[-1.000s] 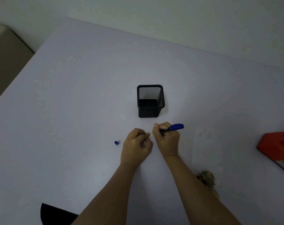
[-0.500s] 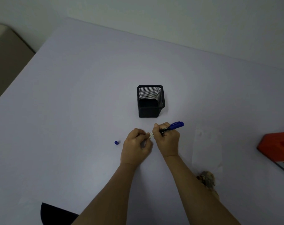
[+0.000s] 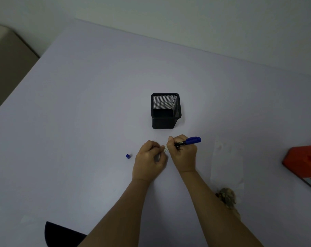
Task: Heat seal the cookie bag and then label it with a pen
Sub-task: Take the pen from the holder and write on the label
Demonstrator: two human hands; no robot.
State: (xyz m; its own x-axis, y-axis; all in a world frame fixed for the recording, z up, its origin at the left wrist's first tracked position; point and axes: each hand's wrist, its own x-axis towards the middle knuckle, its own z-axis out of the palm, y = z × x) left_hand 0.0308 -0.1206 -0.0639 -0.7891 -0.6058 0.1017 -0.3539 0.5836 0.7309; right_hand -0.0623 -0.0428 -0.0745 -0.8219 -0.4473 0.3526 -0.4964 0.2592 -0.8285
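Cookie bag: clear and flat on the table, to the right of both hands and apart from them; cookies show at its near end. Whether its far end is sealed, I cannot tell.
Table: pale surface bearing everything.
Heat sealer: orange, at the right edge, well apart from the hands.
Pen holder: black mesh, upright, just beyond the hands, nothing visible inside.
Right hand: fingers closed around the pen, blue end pointing right.
Left hand: fingers curled, pinching a small pale strip, probably a label, between the two hands.
Pen cap: blue, on the table left of the left hand.
Step in hand: judged to be readying the label. Best to pin the strip flat against the table with the left fingertips, write slowly with light pressure, and let the ink dry before touching.
Next: carry the strip right to the bag.
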